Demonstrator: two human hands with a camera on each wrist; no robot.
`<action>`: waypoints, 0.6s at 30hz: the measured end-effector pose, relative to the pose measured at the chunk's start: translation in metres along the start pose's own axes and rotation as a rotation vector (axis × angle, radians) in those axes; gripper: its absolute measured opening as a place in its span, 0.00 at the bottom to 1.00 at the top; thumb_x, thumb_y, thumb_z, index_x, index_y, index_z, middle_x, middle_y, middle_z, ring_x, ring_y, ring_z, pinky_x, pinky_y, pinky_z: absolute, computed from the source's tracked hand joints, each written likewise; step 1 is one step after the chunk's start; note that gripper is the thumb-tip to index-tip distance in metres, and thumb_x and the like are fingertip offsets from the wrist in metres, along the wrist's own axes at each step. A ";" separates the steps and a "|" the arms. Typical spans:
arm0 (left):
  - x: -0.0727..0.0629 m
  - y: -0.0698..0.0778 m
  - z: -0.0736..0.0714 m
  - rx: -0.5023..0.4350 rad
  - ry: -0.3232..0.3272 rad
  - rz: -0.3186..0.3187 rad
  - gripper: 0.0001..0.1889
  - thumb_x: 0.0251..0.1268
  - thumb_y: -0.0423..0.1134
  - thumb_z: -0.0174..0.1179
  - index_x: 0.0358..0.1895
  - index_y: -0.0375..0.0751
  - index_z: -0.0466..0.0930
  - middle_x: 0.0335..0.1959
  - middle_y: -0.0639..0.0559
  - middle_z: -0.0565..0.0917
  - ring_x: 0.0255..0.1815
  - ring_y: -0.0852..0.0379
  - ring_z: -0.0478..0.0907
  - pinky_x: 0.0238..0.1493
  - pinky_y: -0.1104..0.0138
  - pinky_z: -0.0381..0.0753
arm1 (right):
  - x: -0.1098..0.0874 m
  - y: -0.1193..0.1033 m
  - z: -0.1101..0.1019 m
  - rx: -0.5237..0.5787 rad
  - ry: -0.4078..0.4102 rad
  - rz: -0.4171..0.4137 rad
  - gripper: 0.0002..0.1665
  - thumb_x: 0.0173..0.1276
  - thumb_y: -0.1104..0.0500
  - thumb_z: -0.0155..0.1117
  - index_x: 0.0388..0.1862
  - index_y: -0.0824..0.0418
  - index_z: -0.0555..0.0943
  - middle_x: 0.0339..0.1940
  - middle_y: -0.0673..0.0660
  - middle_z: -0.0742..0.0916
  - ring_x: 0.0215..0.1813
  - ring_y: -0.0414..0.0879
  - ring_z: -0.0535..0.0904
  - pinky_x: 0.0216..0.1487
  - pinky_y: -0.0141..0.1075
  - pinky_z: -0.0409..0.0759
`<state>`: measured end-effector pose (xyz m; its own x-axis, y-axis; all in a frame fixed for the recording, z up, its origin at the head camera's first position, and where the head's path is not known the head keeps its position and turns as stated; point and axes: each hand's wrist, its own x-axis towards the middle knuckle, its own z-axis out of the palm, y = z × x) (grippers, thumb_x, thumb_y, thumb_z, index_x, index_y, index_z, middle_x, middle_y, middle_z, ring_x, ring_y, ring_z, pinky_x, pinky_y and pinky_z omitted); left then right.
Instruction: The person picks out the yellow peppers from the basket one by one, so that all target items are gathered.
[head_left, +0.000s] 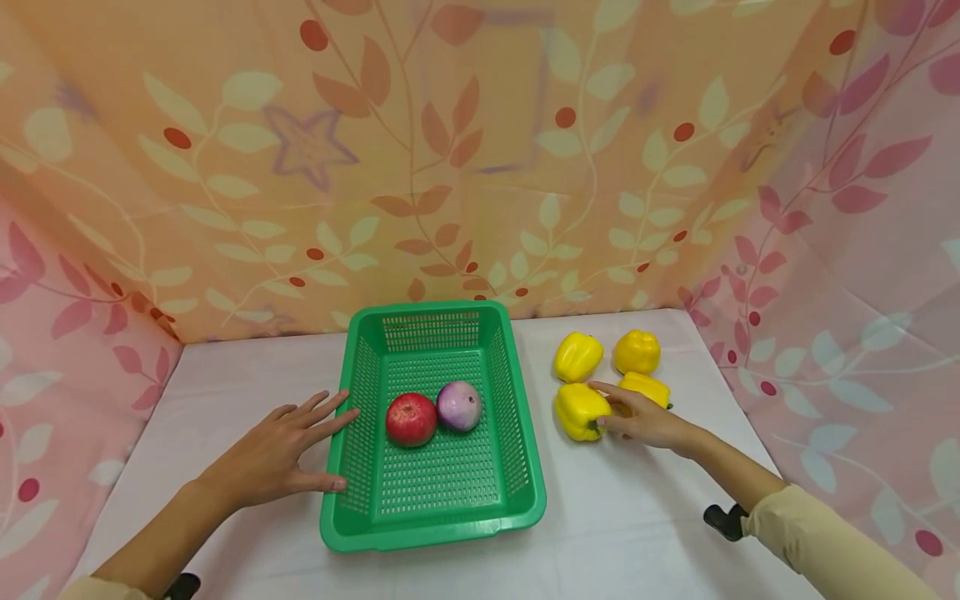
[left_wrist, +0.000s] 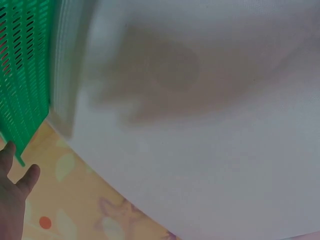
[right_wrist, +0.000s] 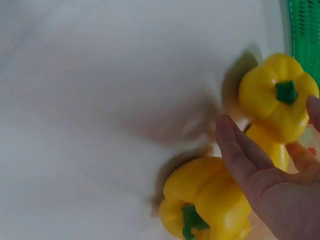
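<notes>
A green perforated plastic basket [head_left: 435, 535] stands on the white-covered table, with a round red fruit [head_left: 411, 419] and a purple-and-white onion [head_left: 459, 406] side by side inside. My left hand [head_left: 277, 454] is at its left rim, fingers spread, holding nothing. To the right of the basket lie several yellow bell peppers. My right hand [head_left: 645, 419] reaches around the right side of the front-left yellow bell pepper [head_left: 579, 410], thumb near its green stem; in the right wrist view this bell pepper [right_wrist: 272, 100] sits beside the loosely extended fingers, not enclosed by them.
Behind the hand are another yellow bell pepper [head_left: 577, 357], one at the back right [head_left: 637, 352], and one lying on its side [head_left: 647, 388]. Patterned cloth [head_left: 480, 167] hangs along the table's back and both sides.
</notes>
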<state>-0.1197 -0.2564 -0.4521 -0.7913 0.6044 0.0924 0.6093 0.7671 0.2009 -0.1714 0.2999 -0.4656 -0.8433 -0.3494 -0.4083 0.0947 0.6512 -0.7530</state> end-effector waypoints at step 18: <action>0.004 0.003 -0.008 0.041 -0.021 -0.007 0.45 0.58 0.72 0.59 0.74 0.50 0.68 0.76 0.44 0.65 0.73 0.34 0.62 0.62 0.39 0.70 | -0.018 -0.023 -0.060 -0.032 0.091 -0.021 0.41 0.76 0.49 0.57 0.80 0.62 0.53 0.73 0.75 0.66 0.67 0.71 0.69 0.57 0.57 0.79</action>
